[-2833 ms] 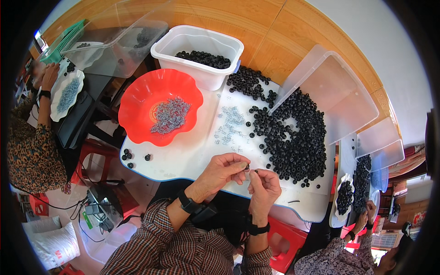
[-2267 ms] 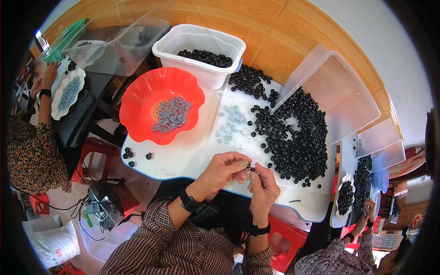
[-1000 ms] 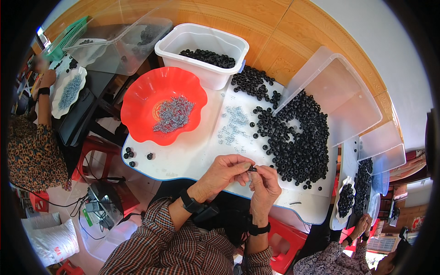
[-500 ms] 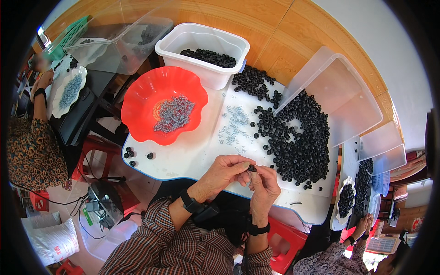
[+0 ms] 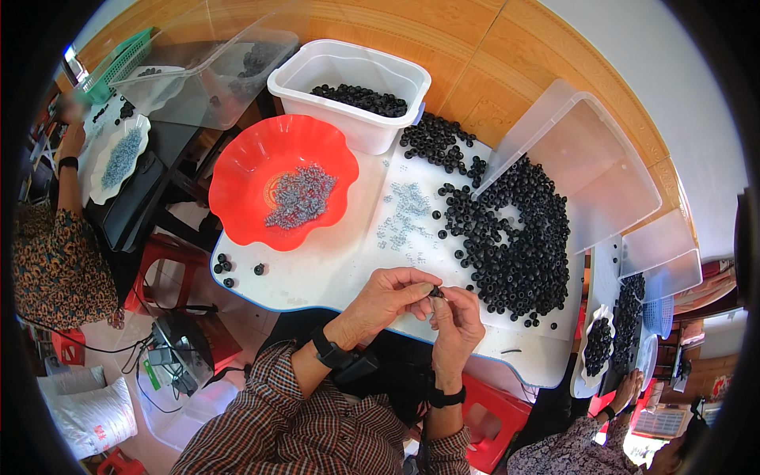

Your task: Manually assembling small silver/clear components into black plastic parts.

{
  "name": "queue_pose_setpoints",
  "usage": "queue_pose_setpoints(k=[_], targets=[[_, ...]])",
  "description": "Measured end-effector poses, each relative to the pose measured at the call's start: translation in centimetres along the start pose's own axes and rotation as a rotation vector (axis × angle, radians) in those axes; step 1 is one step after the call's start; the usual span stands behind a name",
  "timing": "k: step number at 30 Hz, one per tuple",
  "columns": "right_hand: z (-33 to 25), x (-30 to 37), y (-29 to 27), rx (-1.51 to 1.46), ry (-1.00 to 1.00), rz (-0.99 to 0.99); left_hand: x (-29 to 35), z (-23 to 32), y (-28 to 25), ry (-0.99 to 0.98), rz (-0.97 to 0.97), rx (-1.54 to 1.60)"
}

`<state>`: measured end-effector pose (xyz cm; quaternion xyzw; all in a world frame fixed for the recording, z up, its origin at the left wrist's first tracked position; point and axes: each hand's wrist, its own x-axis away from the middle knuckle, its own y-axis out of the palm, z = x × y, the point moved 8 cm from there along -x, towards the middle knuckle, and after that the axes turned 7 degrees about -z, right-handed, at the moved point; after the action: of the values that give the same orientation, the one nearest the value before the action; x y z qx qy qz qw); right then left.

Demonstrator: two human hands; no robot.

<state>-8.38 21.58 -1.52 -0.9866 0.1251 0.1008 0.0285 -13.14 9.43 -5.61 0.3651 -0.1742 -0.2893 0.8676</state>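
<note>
Both my hands meet over the front edge of the white table (image 5: pixel 309 285). Between thumb and fingers, my left hand (image 5: pixel 388 299) pinches a small round black plastic part (image 5: pixel 435 292). My right hand (image 5: pixel 457 321) closes on the same part from the other side, its fingertips partly hiding it. Beyond them lies a scatter of small clear-grey metal springs or rings (image 5: pixel 408 210), too small to tell which. A large heap of black round parts (image 5: pixel 514 245) spreads just right of that. To the left, a red scalloped bowl (image 5: pixel 237 190) holds more of the small grey pieces.
A white tub (image 5: pixel 340 119) with black parts stands at the back, next to a clear plastic bin (image 5: pixel 609 174) tipped on its side. Several loose black parts (image 5: pixel 223 263) sit at the table's left corner. Co-workers' arms show at far left (image 5: pixel 70 170) and lower right (image 5: pixel 625 396).
My hands stay nearly still around the black part, with only slight finger movement. The co-worker's hand at far left has lifted away from the white dish.
</note>
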Motion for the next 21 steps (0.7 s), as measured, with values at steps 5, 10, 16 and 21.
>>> queue_pose_setpoints(k=[5,10,16,21], targets=[[-0.24,0.06,0.18,0.001,-0.014,0.007,0.01,0.01,0.01,0.008,0.001,-0.003],[-0.1,0.12,0.16,-0.009,0.007,0.012,0.01,0.01,0.06,0.01,0.001,-0.007],[-0.33,0.07,0.15,0.039,-0.019,0.0,-0.03,0.0,0.1,0.004,-0.004,-0.03],[-0.73,-0.03,-0.12,0.155,-0.069,-0.003,0.13,0.32,0.44,0.011,0.023,-0.066]])
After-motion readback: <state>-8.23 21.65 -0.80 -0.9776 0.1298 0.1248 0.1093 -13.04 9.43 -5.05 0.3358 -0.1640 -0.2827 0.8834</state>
